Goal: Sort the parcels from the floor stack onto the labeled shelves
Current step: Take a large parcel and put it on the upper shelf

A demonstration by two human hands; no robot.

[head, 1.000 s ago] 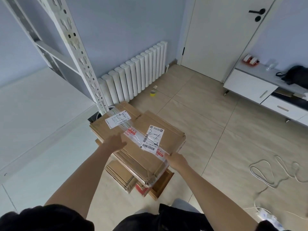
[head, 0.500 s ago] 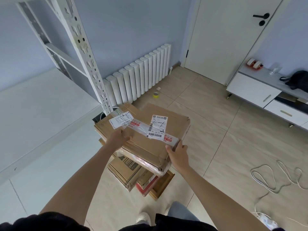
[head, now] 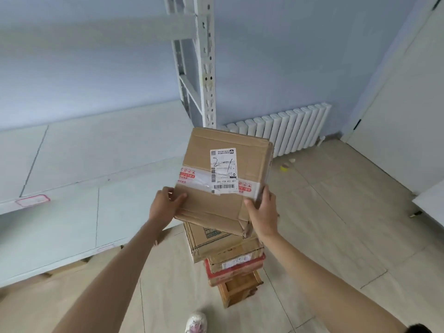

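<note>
A flat cardboard parcel point(head: 223, 181) is held in the air above the floor stack point(head: 230, 258), beside the shelves point(head: 72, 164), grasped at its near left edge by the left hand point(head: 163, 207) and at its near right corner by the right hand point(head: 260, 212). It is judged stiff and fairly light, with slick tape point(head: 192, 179) best avoided. Opposite edges, thumbs on top, are judged the surest hold.
</note>
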